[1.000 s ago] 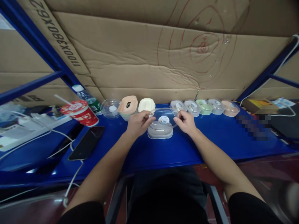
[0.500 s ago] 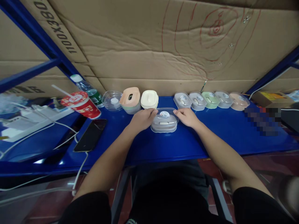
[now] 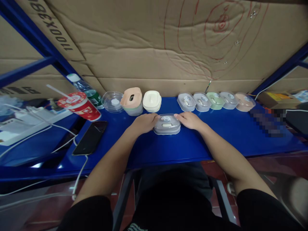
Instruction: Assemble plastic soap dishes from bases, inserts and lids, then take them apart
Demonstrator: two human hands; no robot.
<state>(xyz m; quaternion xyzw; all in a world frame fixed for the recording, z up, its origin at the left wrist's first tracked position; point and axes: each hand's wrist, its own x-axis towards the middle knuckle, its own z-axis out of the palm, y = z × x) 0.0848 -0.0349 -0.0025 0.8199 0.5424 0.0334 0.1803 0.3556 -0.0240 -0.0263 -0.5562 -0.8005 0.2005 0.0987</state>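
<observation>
Backed by creased brown cardboard (image 3: 132,64), marked with red curved lines (image 3: 165,35) and black print (image 3: 54,30). Framed at both sides by blue metal bars (image 3: 31,33). Fitted with a glossy blue worktop (image 3: 173,150). Floored below in reddish tiles (image 3: 218,170).

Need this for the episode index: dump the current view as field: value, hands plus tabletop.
left hand: at left edge of clear lid
right hand: at lid's right edge
lid: over gray box; seal can't be told
back right: gray box, gray box, green box, gray box, peach box
back left: clear stack, peach-topped stack, cream stack
far left: cup, bottle, phone
surface: blue table
</observation>
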